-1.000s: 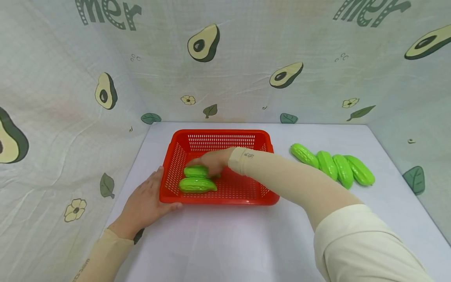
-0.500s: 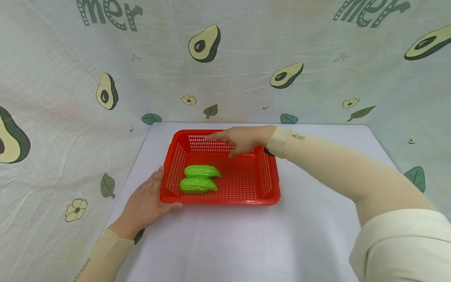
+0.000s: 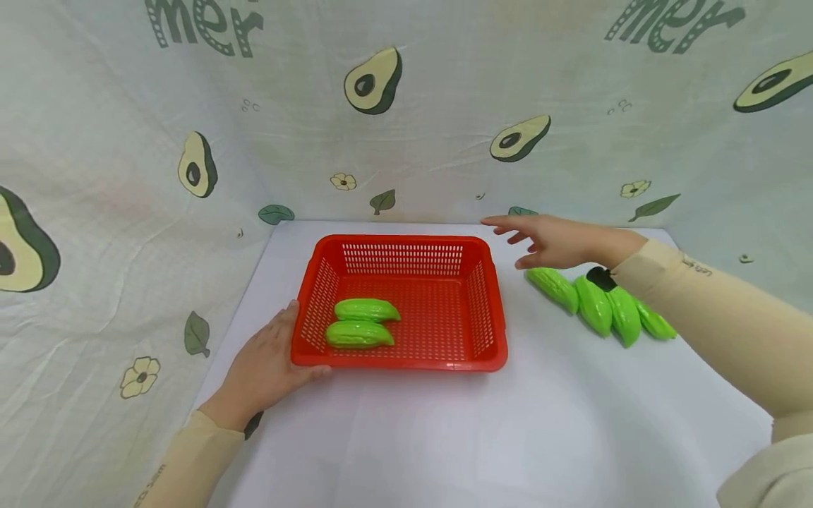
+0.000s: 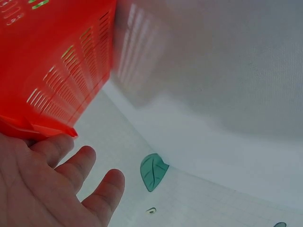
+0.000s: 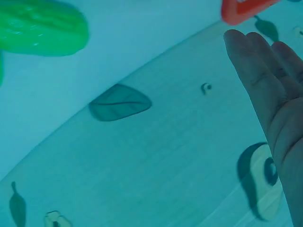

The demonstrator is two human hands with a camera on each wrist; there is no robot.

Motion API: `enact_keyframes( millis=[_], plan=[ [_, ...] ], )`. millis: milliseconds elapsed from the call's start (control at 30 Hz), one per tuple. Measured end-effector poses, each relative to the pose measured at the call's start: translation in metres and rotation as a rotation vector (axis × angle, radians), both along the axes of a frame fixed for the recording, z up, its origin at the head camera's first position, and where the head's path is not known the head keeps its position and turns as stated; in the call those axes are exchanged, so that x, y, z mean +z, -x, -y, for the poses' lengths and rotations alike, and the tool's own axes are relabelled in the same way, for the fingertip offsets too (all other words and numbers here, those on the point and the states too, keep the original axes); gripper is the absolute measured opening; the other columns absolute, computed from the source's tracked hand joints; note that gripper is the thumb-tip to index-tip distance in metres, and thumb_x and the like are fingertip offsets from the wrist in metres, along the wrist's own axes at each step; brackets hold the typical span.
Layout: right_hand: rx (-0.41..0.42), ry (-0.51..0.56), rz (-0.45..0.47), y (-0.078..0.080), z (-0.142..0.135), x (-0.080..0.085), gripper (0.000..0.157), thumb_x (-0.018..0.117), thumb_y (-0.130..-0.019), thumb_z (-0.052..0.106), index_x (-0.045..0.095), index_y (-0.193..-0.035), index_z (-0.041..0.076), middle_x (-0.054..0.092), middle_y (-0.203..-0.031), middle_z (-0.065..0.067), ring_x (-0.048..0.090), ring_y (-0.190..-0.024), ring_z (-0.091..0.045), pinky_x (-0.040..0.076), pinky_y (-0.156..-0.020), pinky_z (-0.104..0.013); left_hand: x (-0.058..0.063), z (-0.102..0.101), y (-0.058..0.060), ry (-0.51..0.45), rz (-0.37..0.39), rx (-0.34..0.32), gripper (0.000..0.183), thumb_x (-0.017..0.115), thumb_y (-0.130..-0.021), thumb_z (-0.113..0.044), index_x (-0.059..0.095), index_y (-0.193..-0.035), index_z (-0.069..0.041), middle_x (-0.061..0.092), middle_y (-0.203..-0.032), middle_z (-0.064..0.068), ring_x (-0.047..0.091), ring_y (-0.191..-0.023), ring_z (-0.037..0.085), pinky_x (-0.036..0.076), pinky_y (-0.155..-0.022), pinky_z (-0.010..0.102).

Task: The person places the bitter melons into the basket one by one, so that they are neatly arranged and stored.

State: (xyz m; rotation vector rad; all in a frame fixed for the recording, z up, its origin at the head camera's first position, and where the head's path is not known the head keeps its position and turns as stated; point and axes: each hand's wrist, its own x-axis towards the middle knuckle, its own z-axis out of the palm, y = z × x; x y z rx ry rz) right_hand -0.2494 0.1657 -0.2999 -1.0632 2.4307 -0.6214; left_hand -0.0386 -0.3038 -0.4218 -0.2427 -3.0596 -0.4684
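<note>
Two glossy, ridged green bitter gourds (image 3: 359,334) lie side by side in the left half of a red plastic basket (image 3: 406,364). At the basket's front left corner, my left hand (image 3: 263,367) rests with its fingers along the outer side and its thumb by the front wall. The left wrist view shows those fingers (image 4: 106,196) extended, touching the rim. My right hand (image 3: 549,240) is in the air to the right of the basket, fingers spread and holding nothing. Below and beside it several more bitter gourds (image 3: 594,307) lie in a row, partly hidden by the right wrist and forearm.
A white table (image 3: 406,437) carries everything. Cloth printed with avocados and leaves (image 3: 444,92) hangs behind it and along both sides. The right wrist view, tinted blue, shows one bitter gourd (image 5: 42,28) and a corner of the basket.
My right hand has come up out of the basket, away from the gourds there, and moved right toward the row on the table. My left hand stays at the basket's corner.
</note>
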Motion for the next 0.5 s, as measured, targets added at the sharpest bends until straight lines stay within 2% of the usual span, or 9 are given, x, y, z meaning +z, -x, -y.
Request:
enact_keyframes(
  millis=[67, 233, 500],
  plan=[
    [-0.057, -0.004, -0.003, 0.002, -0.021, -0.008, 0.089, 0.072, -0.089, 0.000, 0.026, -0.158, 0.035, 0.046, -0.148, -0.012, 0.052, -0.127, -0.036, 0.051, -0.095, -0.053, 0.000, 0.000, 0.000, 0.001, 0.003, -0.001, 0.127, 0.075, -0.074, -0.070, 0.010, -0.159, 0.000, 0.025, -0.161, 0.020, 0.029, -0.143, 0.041, 0.031, -0.112, 0.057],
    [-0.156, -0.041, -0.002, 0.005, -0.062, -0.030, 0.090, 0.071, -0.089, 0.001, 0.023, -0.159, 0.029, 0.045, -0.148, -0.018, 0.051, -0.127, -0.041, 0.051, -0.094, -0.054, 0.001, 0.000, -0.001, 0.011, 0.005, -0.004, 0.127, 0.073, -0.074, -0.071, 0.011, -0.158, 0.001, 0.024, -0.160, 0.021, 0.029, -0.143, 0.042, 0.030, -0.112, 0.057],
    [-0.218, -0.112, 0.023, 0.012, -0.096, -0.068, 0.091, 0.073, -0.089, 0.004, 0.018, -0.160, 0.024, 0.041, -0.149, -0.025, 0.047, -0.128, -0.049, 0.048, -0.095, -0.060, 0.002, -0.002, -0.002, 0.014, 0.006, 0.003, 0.127, 0.075, -0.074, -0.069, 0.011, -0.158, 0.002, 0.025, -0.160, 0.022, 0.029, -0.143, 0.042, 0.030, -0.112, 0.056]
  ],
)
